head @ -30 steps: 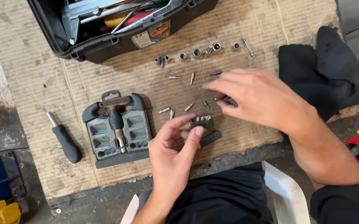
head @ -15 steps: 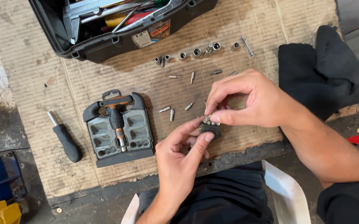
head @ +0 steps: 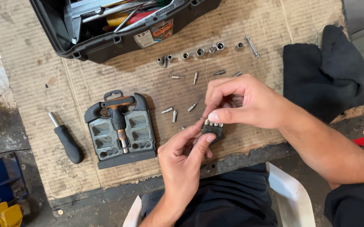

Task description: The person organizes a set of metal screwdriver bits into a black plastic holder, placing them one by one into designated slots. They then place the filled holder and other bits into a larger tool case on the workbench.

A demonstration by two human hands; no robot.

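The small black bit holder (head: pixel 212 131) is pinched by the left hand (head: pixel 182 162), just at 5 o'clock from the loose bits (head: pixel 171 112). The right hand (head: pixel 243 103), spread over the bits a second ago, is now closed on a bit at the holder's top, probably being pushed in.

- Left hand (head: pixel 182 157): bare, no glove, ring or watch; the forearm is uncovered down to the near edge.
- Right hand (head: pixel 243 103): bare too, with short, plain nails.
- Black sleeve (head: pixel 354 206) covers the right upper arm.
- Dark trousers (head: pixel 224 197) cover the lap.
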